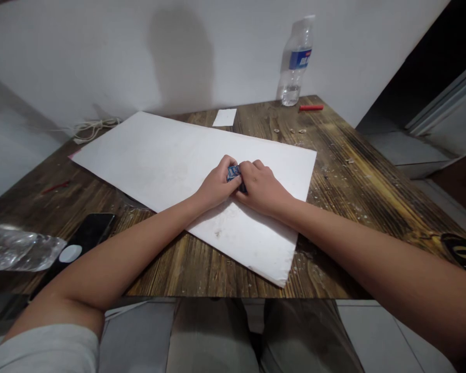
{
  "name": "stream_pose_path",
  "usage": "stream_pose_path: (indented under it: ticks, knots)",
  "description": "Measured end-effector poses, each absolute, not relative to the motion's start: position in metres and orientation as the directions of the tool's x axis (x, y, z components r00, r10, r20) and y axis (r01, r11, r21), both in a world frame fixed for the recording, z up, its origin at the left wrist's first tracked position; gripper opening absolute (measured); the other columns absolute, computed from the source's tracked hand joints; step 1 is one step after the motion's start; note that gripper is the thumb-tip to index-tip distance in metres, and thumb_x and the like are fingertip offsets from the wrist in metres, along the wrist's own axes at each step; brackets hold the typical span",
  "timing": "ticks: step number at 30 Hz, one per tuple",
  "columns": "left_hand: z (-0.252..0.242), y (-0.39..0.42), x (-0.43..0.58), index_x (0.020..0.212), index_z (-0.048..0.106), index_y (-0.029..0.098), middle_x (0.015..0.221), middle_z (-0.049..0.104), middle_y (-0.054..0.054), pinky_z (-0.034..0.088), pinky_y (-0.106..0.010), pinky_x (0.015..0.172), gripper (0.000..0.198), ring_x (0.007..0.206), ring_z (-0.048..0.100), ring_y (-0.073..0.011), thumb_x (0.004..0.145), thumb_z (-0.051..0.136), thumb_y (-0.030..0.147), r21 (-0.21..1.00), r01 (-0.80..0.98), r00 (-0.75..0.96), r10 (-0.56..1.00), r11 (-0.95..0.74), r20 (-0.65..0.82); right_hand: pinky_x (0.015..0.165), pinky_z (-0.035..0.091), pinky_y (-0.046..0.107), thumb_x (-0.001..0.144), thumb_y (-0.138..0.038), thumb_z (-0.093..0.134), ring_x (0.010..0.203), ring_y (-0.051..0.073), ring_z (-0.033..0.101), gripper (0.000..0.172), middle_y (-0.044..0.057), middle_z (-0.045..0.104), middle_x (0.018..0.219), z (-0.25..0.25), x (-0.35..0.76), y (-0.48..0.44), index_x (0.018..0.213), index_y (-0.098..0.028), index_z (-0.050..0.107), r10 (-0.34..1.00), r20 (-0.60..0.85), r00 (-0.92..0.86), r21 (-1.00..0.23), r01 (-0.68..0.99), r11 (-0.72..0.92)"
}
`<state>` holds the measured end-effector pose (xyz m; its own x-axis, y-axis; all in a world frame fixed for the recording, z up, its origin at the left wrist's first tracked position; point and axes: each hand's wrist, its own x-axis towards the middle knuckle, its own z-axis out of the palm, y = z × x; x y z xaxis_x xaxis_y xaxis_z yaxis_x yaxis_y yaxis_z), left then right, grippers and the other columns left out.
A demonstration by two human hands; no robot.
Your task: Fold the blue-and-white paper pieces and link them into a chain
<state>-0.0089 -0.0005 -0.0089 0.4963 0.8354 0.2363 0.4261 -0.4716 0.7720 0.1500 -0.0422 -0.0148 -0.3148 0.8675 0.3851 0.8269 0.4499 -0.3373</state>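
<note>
A tiled floor [376, 331] is showing below the near edge of a dark wood-grain table [202, 274], with the person's grey trousers [213, 336] and one pale sleeve [42, 349] closest to the camera. At the near left, one crushed clear plastic bottle [19, 247] is lying beside one black smartphone [89, 230], and a round white sticker [70, 253] is sitting on the phone. One large white board [252, 243] is lying at an angle across the middle of the table.

Both bare forearms are reaching over the board, and the two hands are meeting near its far edge. The left hand [216, 184] and the right hand [261, 187] are each curling their fingers closed around one small blue object [233, 173], gripping it between them and hiding most of it. What it is remains too covered to tell. It is being held just above the board, or touching it; I cannot tell which.

Scattered pale shavings [326, 168] are dotting the table to the right, and one red stub [55, 187] is lying to the left. Farther away, one small white paper square [224, 117], one red stick [311, 108] and one upright water bottle [295, 62] are standing near the white wall [81, 52], with one coil of white cord [95, 129] at the far left.
</note>
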Motion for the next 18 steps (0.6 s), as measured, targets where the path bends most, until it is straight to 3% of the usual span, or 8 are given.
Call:
stream_pose_path:
  ticks: [18]
  knots:
    - [-0.009, 0.0003, -0.0084, 0.094, 0.042, 0.024, 0.083, 0.054, 0.001, 0.04, -0.035, 0.077, 0.017, 0.079, 0.051, -0.0152, 0.085, 0.056, 0.024, 0.759, 0.447, 0.488, 0.84, -0.473, 0.236, 0.075, 0.035, 0.04, 0.083, -0.033, 0.053, 0.094, 0.028, 0.046, 0.023, 0.012, 0.06, 0.101, -0.014, 0.1509, -0.0421, 0.1, -0.021, 0.045, 0.865, 0.378, -0.329, -0.338, 0.821, 0.46]
